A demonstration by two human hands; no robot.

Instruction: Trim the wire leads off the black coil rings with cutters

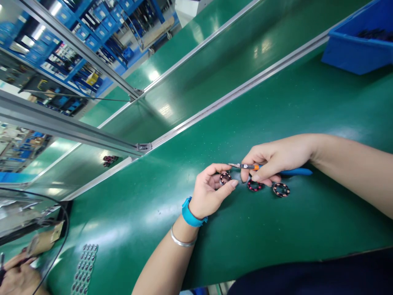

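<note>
our left hand (211, 189) pinches a small copper-wound ring (225, 178) between thumb and fingers, while our right hand (270, 159) grips blue-handled pliers (256, 167), their tip just beside that ring. on the green table (245, 241), a red-marked ring (254, 185) and another copper-wound ring (281, 189) lie beneath and beside our right hand. farther off, past a metal rail (211, 107), we see blue shelving (89, 32).

Blue bin (357, 49) at upper right, aluminium frame (76, 127), blue shelving (80, 24) behind, green worktop (138, 229)
</note>
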